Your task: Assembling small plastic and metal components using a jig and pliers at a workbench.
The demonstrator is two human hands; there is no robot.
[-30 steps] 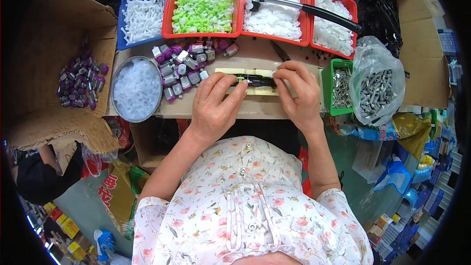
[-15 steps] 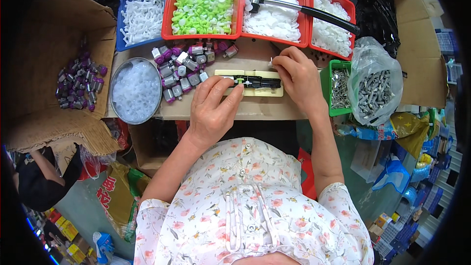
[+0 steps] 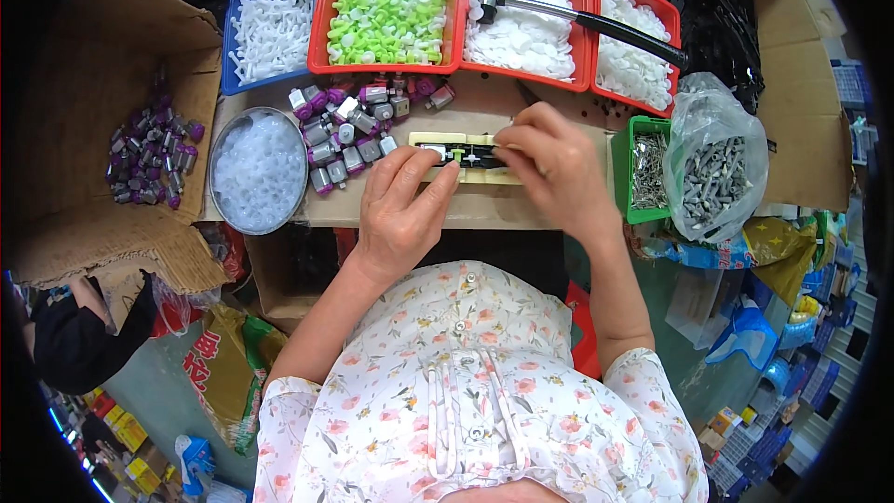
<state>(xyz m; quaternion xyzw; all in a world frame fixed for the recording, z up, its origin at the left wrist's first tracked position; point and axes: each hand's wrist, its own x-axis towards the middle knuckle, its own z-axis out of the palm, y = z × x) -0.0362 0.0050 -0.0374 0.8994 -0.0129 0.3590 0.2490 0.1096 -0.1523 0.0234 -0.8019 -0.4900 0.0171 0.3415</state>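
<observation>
In front of me on the cardboard lies a cream rectangular holder (image 3: 427,139) with a long black plastic casing (image 3: 482,151) in it. A light green gear part (image 3: 457,155) and small white pieces sit inside the casing. My left hand (image 3: 402,210) grips the casing's left end, thumb and forefinger either side of a white part. The fingers of my right hand (image 3: 557,168) are pinched together over the casing's right half; whatever they hold is hidden. Small motors with purple ends (image 3: 352,130) are heaped just left of the holder.
Along the back stand a blue bin (image 3: 226,47) and red bins (image 3: 317,61) of small plastic parts, with a hammer (image 3: 605,26) lying across. A round tin of translucent pieces (image 3: 216,205) is at left. At right are a green box (image 3: 619,172) of metal pins and a bag of grey parts (image 3: 717,172).
My right hand has moved left and down from beyond the holder's upper right edge onto the casing. A small white piece now shows right of the green gear. My left hand has barely moved.
</observation>
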